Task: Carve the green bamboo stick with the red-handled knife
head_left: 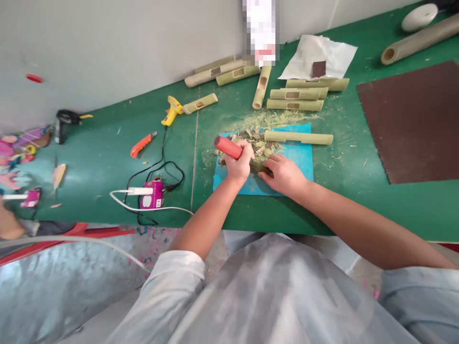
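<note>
My left hand (241,161) is closed around a tool with a thick red handle (227,147); its working end is hidden by the hand. Close to it on the right, my right hand (285,175) has its fingers bent over a short, dark greenish bamboo piece (256,167), mostly covered by the two hands. Under both hands lies a blue mat (301,167). Bamboo chips and shavings (263,145) are heaped on it just beyond my fingers. A peeled bamboo tube (299,137) rests across the mat's far right part.
Notched bamboo tubes (294,105) lie toward the wall. To the left are a yellow glue gun (172,111), an orange utility knife (143,144) and a purple power adapter (152,195) with cables. A brown sheet (412,124) covers the right side. Another person's hand (10,222) shows far left.
</note>
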The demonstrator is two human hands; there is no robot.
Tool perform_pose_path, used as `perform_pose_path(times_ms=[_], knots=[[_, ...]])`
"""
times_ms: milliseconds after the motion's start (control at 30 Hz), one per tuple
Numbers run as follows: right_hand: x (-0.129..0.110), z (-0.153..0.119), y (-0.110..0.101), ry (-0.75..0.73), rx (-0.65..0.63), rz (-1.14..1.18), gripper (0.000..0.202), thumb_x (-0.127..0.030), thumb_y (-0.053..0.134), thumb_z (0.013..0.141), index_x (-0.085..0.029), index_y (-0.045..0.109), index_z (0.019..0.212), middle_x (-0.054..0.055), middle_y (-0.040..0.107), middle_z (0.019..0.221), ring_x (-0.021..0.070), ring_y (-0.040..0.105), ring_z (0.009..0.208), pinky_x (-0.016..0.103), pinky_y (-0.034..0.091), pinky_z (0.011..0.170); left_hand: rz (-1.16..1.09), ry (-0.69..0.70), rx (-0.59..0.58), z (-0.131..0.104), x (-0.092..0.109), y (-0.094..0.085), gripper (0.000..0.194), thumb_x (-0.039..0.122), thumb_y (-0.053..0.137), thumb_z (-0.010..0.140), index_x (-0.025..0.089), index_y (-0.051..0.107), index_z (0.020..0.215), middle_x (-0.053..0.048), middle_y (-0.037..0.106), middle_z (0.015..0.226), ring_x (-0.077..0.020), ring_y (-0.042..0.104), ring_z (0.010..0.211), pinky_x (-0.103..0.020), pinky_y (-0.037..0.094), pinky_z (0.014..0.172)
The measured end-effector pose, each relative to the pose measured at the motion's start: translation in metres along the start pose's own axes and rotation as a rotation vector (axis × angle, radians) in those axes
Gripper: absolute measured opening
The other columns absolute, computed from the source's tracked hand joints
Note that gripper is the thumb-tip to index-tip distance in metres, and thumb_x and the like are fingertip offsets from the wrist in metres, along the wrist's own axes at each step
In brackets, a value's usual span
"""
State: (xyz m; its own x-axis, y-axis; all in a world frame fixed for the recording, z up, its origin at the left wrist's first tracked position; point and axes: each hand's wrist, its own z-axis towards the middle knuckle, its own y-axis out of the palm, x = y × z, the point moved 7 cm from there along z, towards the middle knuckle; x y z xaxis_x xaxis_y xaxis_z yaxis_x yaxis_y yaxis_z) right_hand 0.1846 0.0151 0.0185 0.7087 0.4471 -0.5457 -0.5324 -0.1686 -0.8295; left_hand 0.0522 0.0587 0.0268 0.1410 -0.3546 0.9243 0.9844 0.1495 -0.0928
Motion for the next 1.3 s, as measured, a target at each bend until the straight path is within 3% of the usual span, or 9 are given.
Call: perform_pose_path(times_ms=[167,433,900,1300], knots=[[0.0,0.0,0.0,0.008,0.018,-0.005,0.013,-0.028,0.064,0.092,-0.017,0.065,0.085,0.012,0.066,0.091,0.0252,0.06,0.086,0.038,0.048,0.079,-0.015,0.0,-0.045,0.002,0.006,0.008,0.053,0.061,0.064,0.092,0.019,0.052,0.062,0.003,0.053,0.057,-0.0083,0.049,0.051,-0.023,0.042,0.053],[0.001,-0.002,-0.001,-0.008,0.027,-0.033,0.017,-0.029,0.061,0.093,-0.017,0.065,0.083,0.012,0.065,0.09,0.0249,0.057,0.085,0.038,0.048,0.078,0.041,0.058,-0.112,-0.002,0.007,0.006,0.051,0.061,0.064,0.092,0.019,0.054,0.064,0.002,0.056,0.059,-0.0095,0.051,0.054,-0.025,0.045,0.056],[-0.003,-0.001,0.001,-0.011,0.035,-0.095,0.014,-0.026,0.065,0.089,-0.013,0.068,0.095,0.016,0.066,0.1,0.0283,0.056,0.092,0.04,0.048,0.08,0.148,0.152,-0.243,-0.005,0.009,0.01,0.039,0.048,0.056,0.098,0.02,0.051,0.071,0.001,0.055,0.069,-0.0125,0.052,0.064,-0.028,0.044,0.063],[0.0,0.001,0.002,-0.011,0.008,-0.05,0.018,-0.028,0.058,0.095,-0.013,0.069,0.089,0.015,0.065,0.095,0.0273,0.055,0.091,0.04,0.048,0.081,0.145,0.081,-0.2,0.004,0.006,0.024,0.044,0.036,0.066,0.091,0.02,0.036,0.062,0.004,0.037,0.06,-0.0101,0.038,0.056,-0.028,0.034,0.056]])
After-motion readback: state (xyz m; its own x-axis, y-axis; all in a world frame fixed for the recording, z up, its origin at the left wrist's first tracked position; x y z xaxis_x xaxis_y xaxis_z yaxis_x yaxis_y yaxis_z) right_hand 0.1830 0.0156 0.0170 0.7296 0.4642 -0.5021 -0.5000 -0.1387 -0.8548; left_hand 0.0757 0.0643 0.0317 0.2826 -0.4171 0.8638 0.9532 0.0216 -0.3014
